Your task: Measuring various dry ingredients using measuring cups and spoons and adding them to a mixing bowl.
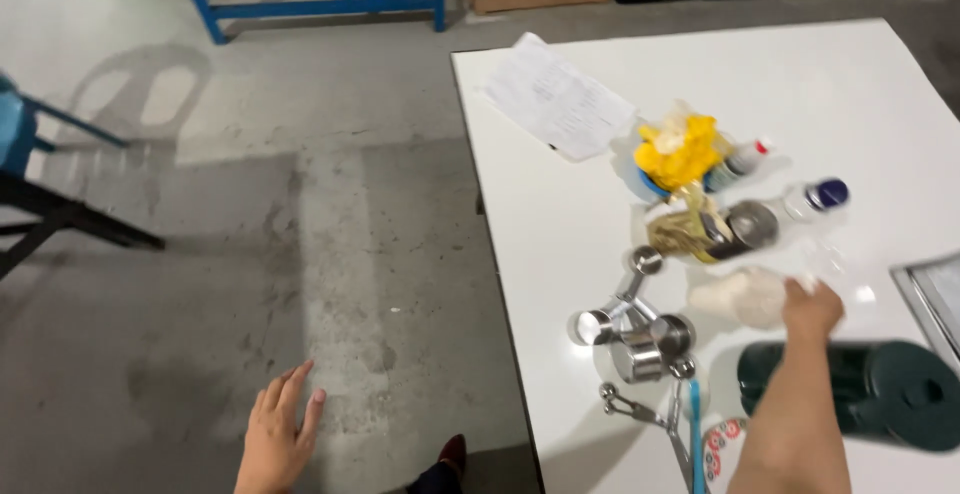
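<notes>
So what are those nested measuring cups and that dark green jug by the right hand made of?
The measuring cups look like polished steel: silvery, with bright mirror-like glints on the rims and handles. The dark green jug lying on its side seems to be matte plastic, since it is evenly coloured with only a dull sheen, though motion blur leaves that uncertain. The right hand reaches just above it on the white table.

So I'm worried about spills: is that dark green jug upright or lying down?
Lying down. The dark green jug rests on its side on the white table, its round end facing right, beside the right hand.
</notes>
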